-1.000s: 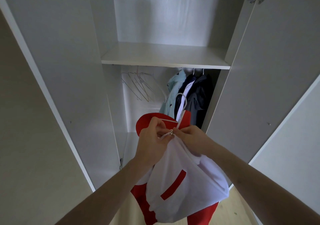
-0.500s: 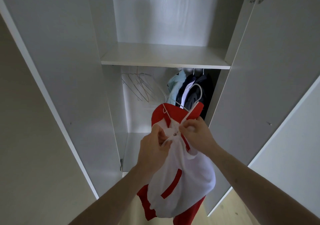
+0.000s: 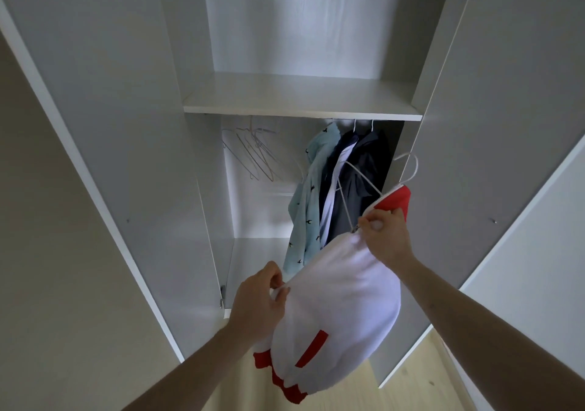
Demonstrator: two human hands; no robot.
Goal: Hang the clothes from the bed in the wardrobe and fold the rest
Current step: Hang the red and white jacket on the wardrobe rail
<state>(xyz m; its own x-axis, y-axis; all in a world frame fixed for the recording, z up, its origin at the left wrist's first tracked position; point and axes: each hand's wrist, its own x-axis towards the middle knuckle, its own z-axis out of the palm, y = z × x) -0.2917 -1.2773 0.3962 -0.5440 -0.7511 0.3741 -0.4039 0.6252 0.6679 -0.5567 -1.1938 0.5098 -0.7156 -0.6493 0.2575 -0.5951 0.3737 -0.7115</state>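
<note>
Since a second ago my hands have parted. Nearest, my left hand [image 3: 259, 300] pinches the white-and-red zip jacket [image 3: 335, 309] at its edge; my right hand [image 3: 384, 236] clamps its collar and zipper, raising the white wire hanger [image 3: 408, 170] toward the wardrobe. Beyond, three garments [image 3: 342, 183] already hang; this one isn't hooked yet.

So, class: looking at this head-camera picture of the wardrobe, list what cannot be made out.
- Hanging rail: hidden behind the shelf edge.
- White hanger shoulders: inside the red-and-white jacket.
- Zip pull: covered by right hand fingers.
- Jacket hem: behind left hand and forearm.
- Empty hangers: too thin to count.
</note>
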